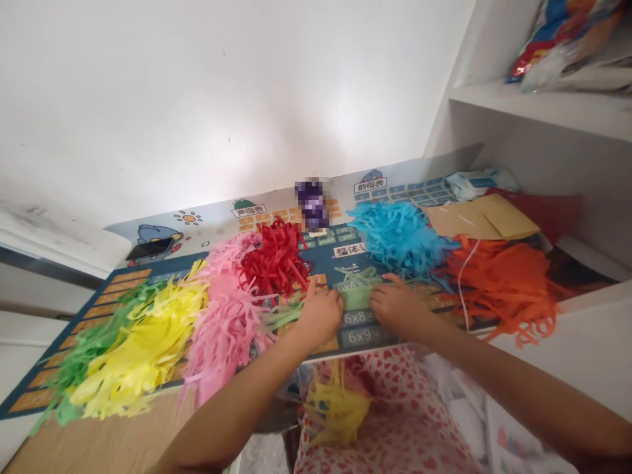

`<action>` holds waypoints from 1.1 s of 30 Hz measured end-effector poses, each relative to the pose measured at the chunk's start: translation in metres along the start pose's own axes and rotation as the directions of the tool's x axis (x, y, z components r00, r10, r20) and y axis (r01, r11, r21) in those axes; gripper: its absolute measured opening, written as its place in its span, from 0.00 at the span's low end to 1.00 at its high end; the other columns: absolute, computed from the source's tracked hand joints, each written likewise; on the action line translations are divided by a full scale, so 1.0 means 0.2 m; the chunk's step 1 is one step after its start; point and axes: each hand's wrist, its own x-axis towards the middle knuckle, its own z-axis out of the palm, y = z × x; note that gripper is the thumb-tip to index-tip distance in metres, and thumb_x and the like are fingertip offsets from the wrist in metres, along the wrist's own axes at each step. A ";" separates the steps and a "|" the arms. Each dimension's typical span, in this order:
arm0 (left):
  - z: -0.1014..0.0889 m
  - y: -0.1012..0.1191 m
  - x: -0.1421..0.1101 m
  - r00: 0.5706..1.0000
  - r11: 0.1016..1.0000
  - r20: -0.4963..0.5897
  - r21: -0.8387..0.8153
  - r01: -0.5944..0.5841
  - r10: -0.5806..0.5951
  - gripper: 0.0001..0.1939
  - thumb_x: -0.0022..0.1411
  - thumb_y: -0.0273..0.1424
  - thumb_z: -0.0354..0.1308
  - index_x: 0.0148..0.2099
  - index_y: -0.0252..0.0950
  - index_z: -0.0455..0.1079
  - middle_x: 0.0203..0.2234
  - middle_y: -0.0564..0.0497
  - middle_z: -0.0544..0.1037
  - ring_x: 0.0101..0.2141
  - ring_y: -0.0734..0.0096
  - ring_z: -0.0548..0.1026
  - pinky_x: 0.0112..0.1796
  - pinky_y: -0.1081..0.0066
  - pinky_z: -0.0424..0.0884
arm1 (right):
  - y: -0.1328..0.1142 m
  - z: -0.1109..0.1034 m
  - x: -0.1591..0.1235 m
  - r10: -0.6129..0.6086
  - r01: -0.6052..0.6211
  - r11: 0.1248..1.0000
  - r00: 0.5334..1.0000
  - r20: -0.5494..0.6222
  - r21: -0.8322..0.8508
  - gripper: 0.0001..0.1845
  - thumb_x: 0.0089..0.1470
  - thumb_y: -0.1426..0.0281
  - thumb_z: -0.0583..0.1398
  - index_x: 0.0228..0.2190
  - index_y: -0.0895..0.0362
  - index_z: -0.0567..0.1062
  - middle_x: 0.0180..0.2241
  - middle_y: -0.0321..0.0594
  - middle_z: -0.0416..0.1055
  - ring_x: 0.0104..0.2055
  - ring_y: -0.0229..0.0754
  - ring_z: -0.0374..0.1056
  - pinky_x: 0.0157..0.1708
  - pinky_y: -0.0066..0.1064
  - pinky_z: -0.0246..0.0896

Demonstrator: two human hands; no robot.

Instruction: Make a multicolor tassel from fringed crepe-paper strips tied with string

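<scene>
A light green fringed paper piece (356,298) lies on the printed desk mat between my hands. My left hand (322,308) grips its left part with curled fingers, the index finger pointing away from me. My right hand (396,304) pinches its right end, with the thumb side hidden. More pale green strips stick out left of my left hand and beyond the paper. A red fringed paper bunch (276,260) sits just past my left hand, and a blue fringed bunch (402,237) lies beyond my right hand.
Pink (224,326), yellow (148,342) and green fringed bunches (93,349) spread leftward. An orange bunch (508,283) lies to the right under a white cord, near a tan envelope (484,217). A dark phone (153,249) rests at back left. Yellow strips (338,408) lie on my lap.
</scene>
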 end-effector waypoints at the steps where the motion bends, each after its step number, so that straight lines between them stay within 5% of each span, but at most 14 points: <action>1: 0.01 0.00 0.00 1.000 1.000 -0.015 0.014 0.007 -0.006 0.07 0.61 0.28 0.54 0.38 0.33 0.72 0.33 0.45 0.76 0.36 0.59 0.74 0.59 0.40 0.45 | 0.02 0.00 0.00 0.002 -0.002 1.000 1.000 -0.015 0.003 0.08 0.56 0.75 0.56 0.27 0.58 0.74 0.30 0.41 0.73 0.39 0.45 0.66 0.56 0.47 0.42; 9: 0.13 -0.01 0.01 0.980 0.994 -0.168 -0.012 0.108 -0.108 0.07 0.61 0.24 0.53 0.36 0.34 0.72 0.30 0.47 0.76 0.35 0.61 0.74 0.58 0.45 0.51 | 0.10 -0.08 0.08 0.128 -0.115 0.989 0.979 -0.157 0.090 0.08 0.54 0.74 0.56 0.26 0.57 0.74 0.31 0.42 0.75 0.39 0.44 0.67 0.56 0.45 0.40; 12: 0.14 -0.02 0.02 0.964 0.988 -0.217 -0.054 0.145 -0.153 0.08 0.63 0.26 0.52 0.33 0.35 0.72 0.28 0.48 0.76 0.35 0.63 0.74 0.57 0.46 0.54 | 0.02 -0.10 0.13 0.142 -0.123 0.987 0.967 -0.210 0.105 0.08 0.54 0.73 0.57 0.37 0.57 0.75 0.40 0.45 0.75 0.46 0.47 0.65 0.58 0.46 0.38; 16: 0.11 -0.02 -0.01 0.958 0.989 -0.248 -0.010 0.150 -0.147 0.10 0.64 0.26 0.53 0.31 0.36 0.72 0.27 0.48 0.76 0.36 0.62 0.72 0.57 0.45 0.53 | -0.09 -0.01 0.16 0.029 -0.020 0.999 0.980 -0.197 0.048 0.07 0.58 0.74 0.56 0.34 0.57 0.75 0.35 0.43 0.74 0.42 0.45 0.64 0.53 0.43 0.44; 20: 0.11 0.01 -0.11 0.970 0.995 -0.228 0.025 0.093 -0.085 0.07 0.63 0.25 0.55 0.36 0.37 0.73 0.30 0.49 0.77 0.40 0.59 0.72 0.60 0.44 0.49 | -0.06 0.10 0.09 0.022 -0.009 0.998 0.978 -0.206 0.066 0.09 0.60 0.76 0.56 0.31 0.56 0.75 0.30 0.39 0.73 0.37 0.42 0.64 0.46 0.40 0.47; 28: 0.15 -0.01 -0.22 0.922 0.936 -0.286 -0.309 0.168 -0.260 0.09 0.65 0.28 0.55 0.43 0.44 0.76 0.40 0.52 0.81 0.45 0.61 0.74 0.60 0.43 0.45 | 0.08 0.09 0.05 -0.001 0.052 0.948 0.987 -0.159 0.313 0.08 0.59 0.73 0.55 0.32 0.57 0.75 0.35 0.40 0.75 0.40 0.42 0.66 0.47 0.38 0.46; 33: 0.13 -0.07 -0.19 0.907 0.853 -0.183 -0.449 0.266 -0.379 0.08 0.64 0.33 0.56 0.36 0.43 0.77 0.37 0.51 0.80 0.44 0.61 0.73 0.55 0.49 0.55 | 0.11 0.09 0.08 0.123 -0.105 0.917 0.992 -0.025 0.384 0.09 0.60 0.70 0.56 0.30 0.56 0.75 0.33 0.40 0.74 0.39 0.43 0.64 0.43 0.37 0.46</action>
